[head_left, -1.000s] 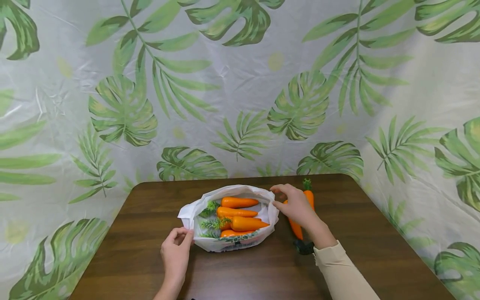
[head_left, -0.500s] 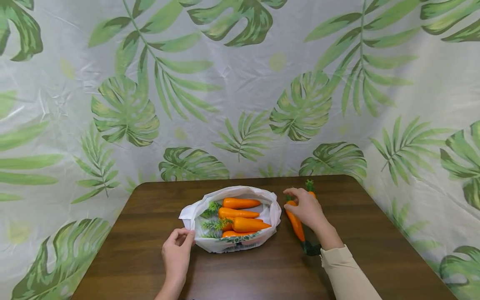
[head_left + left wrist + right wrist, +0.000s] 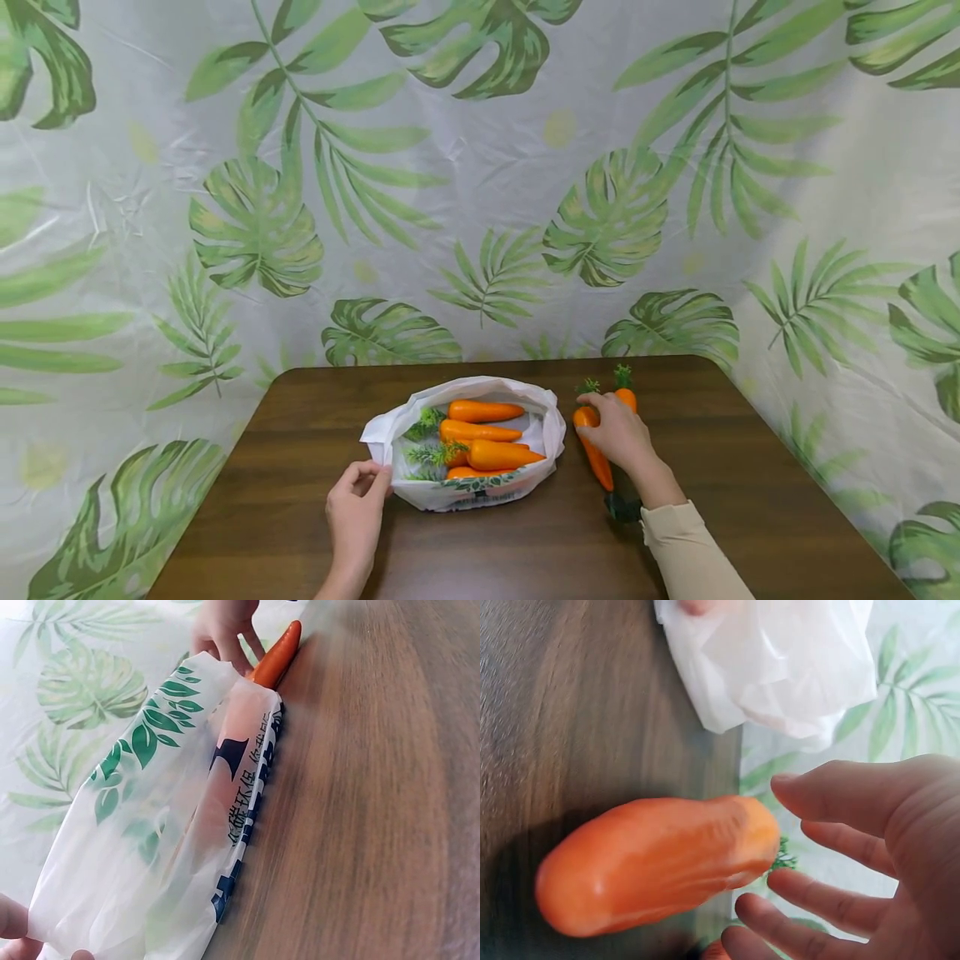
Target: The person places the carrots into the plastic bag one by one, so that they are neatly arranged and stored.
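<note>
A white plastic bag [image 3: 480, 497] with green leaf print lies with its mouth open, several orange carrots [image 3: 498, 455] with green tops inside. At its left corner my left hand [image 3: 354, 508] pinches the rim; the left wrist view shows those fingertips [image 3: 13, 919] on the plastic. Right of the bag, my right hand [image 3: 618, 429] is over the thick end of a loose carrot [image 3: 597, 462]. The right wrist view has thumb and fingers spread around the end of this carrot [image 3: 645, 866], the thumb apart from it.
Another carrot [image 3: 626, 398] lies just right of the loose one, partly behind the right hand. All rest on a dark brown wooden table [image 3: 465, 558]. A leaf-patterned sheet [image 3: 480, 208] hangs behind the table's far edge. A dark device [image 3: 622, 507] sits by the right wrist.
My right hand has left the bag's right rim and moved right to the loose carrot. The left hand keeps its grip on the bag.
</note>
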`<state>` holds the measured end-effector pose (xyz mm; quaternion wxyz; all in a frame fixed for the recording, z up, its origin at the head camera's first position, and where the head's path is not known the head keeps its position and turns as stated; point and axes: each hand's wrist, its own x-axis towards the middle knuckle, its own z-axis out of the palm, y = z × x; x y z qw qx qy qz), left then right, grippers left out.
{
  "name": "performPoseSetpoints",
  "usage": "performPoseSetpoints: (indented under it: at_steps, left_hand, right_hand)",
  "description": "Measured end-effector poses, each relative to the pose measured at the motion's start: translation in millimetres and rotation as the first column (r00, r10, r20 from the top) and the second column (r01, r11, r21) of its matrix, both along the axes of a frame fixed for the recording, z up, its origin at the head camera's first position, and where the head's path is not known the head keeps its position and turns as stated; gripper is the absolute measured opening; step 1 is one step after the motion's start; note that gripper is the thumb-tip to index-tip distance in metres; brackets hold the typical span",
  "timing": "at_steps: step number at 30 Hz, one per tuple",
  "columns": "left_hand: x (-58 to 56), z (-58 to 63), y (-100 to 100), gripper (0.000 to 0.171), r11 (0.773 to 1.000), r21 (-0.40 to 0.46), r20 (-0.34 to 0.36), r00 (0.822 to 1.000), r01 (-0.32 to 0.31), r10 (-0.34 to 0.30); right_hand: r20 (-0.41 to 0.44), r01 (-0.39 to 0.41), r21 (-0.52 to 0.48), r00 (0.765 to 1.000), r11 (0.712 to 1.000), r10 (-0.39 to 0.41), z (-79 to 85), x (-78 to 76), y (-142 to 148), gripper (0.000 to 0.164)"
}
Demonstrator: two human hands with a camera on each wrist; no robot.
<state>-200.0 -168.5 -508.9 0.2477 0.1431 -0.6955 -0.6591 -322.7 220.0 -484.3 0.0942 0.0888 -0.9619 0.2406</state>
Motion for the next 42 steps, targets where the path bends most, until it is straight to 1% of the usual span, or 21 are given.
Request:
performPoseSetpoints:
  at_steps: [2, 8, 15, 19, 24, 33, 38, 42]
  left_hand:
    - [0.0, 0.0, 0, 0.013, 1.000, 0.000, -0.003, 1.000, 0.002, -0.002]
    - [0.9, -0.1, 0, 0.016, 1.000, 0.001, -0.015, 1.000, 0.014, -0.014]
    - [0.3, -0.1, 0, 0.010, 1.000, 0.013, -0.018, 1.000, 0.008, -0.007]
    - [0.3, -0.1, 0, 0.010, 1.000, 0.012, -0.017, 1.000, 0.010, -0.010]
    - [-0.5, 1.4, 0, 0.011, 1.000, 0.014, -0.023, 1.000, 0.016, -0.016]
    - [0.2, 1.1, 0, 0.007, 1.000, 0.011, -0.015, 1.000, 0.011, -0.011]
    - [0.2, 0.4, 0, 0.007, 1.000, -0.002, -0.022, 1.000, 0.004, -0.004]
    - [0.1, 1.2, -1, 0.008, 1.000, 0.000, -0.026, 1.000, 0.002, -0.002]
  right_hand:
    - [0.007, 0.009, 0.010, 1.000, 1.000, -0.009, -2.6, -1.0, 1, 0.048]
    - [0.015, 0.003, 0.026, 1.000, 1.000, -0.004, -10.2, -4.0, 4, 0.052]
    - [0.009, -0.005, 0.012, 1.000, 1.000, 0.005, -12.7, -4.4, 4, 0.057]
    - [0.016, -0.011, 0.009, 1.000, 1.000, 0.011, -14.2, -5.8, 3, 0.060]
    - [0.023, -0.018, 0.002, 1.000, 1.000, 0.018, -14.0, -8.2, 4, 0.060]
    - [0.085, 0.006, -0.030, 0.996, 1.000, -0.003, -15.0, -7.1, 3, 0.060]
    - [0.099, 0.008, -0.054, 0.995, 0.999, -0.003, -14.7, -7.2, 2, 0.060]
    - [0.090, 0.007, -0.059, 0.996, 0.998, -0.002, -13.4, -8.3, 2, 0.060]
